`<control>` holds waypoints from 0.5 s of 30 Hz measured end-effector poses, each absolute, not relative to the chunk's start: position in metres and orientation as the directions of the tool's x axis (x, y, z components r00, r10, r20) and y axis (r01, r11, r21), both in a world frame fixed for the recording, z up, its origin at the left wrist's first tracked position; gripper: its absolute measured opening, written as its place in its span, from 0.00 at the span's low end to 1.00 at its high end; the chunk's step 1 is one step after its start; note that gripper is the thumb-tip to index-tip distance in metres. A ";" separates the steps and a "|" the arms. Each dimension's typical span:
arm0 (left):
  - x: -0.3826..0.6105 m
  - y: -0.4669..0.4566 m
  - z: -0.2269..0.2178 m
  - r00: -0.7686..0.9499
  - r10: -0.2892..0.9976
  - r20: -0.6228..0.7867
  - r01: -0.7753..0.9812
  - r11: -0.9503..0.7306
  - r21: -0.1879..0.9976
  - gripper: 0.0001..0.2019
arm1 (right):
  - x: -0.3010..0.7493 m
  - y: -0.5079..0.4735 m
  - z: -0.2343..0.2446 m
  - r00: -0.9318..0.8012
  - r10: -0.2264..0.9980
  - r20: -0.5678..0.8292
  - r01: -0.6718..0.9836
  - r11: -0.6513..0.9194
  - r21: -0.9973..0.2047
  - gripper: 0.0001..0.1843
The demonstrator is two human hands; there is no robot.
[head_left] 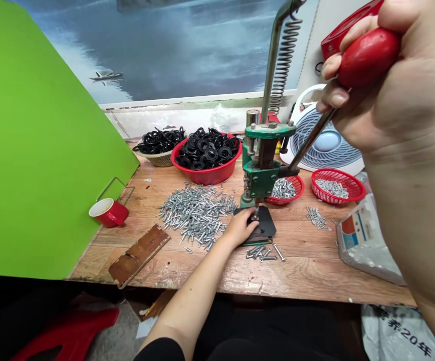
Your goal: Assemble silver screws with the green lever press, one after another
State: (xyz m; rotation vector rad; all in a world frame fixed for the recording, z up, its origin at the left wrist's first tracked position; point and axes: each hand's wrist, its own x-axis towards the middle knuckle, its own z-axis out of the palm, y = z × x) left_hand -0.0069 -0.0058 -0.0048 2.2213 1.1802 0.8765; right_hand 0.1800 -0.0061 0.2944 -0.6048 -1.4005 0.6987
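My right hand [390, 85] is close to the camera at the upper right, wrapped round the red knob [368, 56] of a lever on a green hand press [260, 170]. My left hand [242, 226] reaches to the black base plate [266, 226] under the press head, its fingertips pinched at a small part I cannot make out. A large pile of silver screws [195, 213] lies on the wooden bench just left of that hand. A few loose screws [264, 252] lie in front of the plate.
A red bowl of black rubber rings [207, 153] and a basket of more rings [159, 145] stand behind. Two red mesh baskets [334, 186] hold small metal parts. A white fan [324, 145], red cup [108, 212], green board [33, 150], wood strip [138, 254] and plastic bag [364, 240] surround the press.
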 end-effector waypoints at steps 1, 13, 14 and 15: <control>-0.007 -0.004 -0.006 0.432 0.847 0.309 0.554 -0.520 0.650 0.20 | 0.180 -0.005 0.295 0.036 0.751 0.660 -0.141 0.657 -0.740 0.10; -0.001 -0.005 -0.003 0.365 0.886 0.285 0.571 -0.456 0.683 0.20 | 0.180 -0.005 0.297 0.049 0.753 0.656 -0.046 0.658 -0.751 0.11; 0.000 -0.005 -0.001 0.355 0.891 0.282 0.564 -0.445 0.696 0.22 | 0.180 -0.005 0.297 0.054 0.754 0.655 -0.038 0.657 -0.753 0.11; 0.001 -0.006 0.001 0.346 0.895 0.282 0.552 -0.437 0.710 0.22 | 0.179 -0.005 0.297 0.057 0.752 0.656 -0.035 0.659 -0.752 0.12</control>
